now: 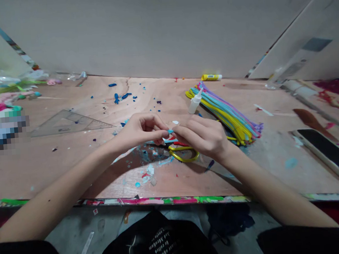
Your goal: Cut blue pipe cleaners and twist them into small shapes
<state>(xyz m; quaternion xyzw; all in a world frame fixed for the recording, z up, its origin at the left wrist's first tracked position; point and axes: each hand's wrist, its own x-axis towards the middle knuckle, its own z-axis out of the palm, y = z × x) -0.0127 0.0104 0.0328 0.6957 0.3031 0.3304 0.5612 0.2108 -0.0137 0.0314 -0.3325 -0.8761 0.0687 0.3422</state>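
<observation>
A small light-blue piece (170,131) is pinched between the fingertips of both hands above the table; its exact kind is too small to tell. My left hand (142,130) grips it from the left with thumb and fingers. From the right, my right hand (204,135) closes on it as well, knuckles up. Under the hands lie scissors with yellow handles (185,156), their blades mostly hidden. Beyond the right hand stands a small white squeeze bottle (196,102) with a pointed nozzle, beside a bundle of yellow, blue and purple pipe cleaners (225,112).
A clear set square (69,123) lies on the left. Blue scraps (121,96) are scattered at the back, near a yellow glue stick (211,77). To the right are a phone (330,153) and a brown wooden tool (311,119). A panel (150,30) rises behind the table.
</observation>
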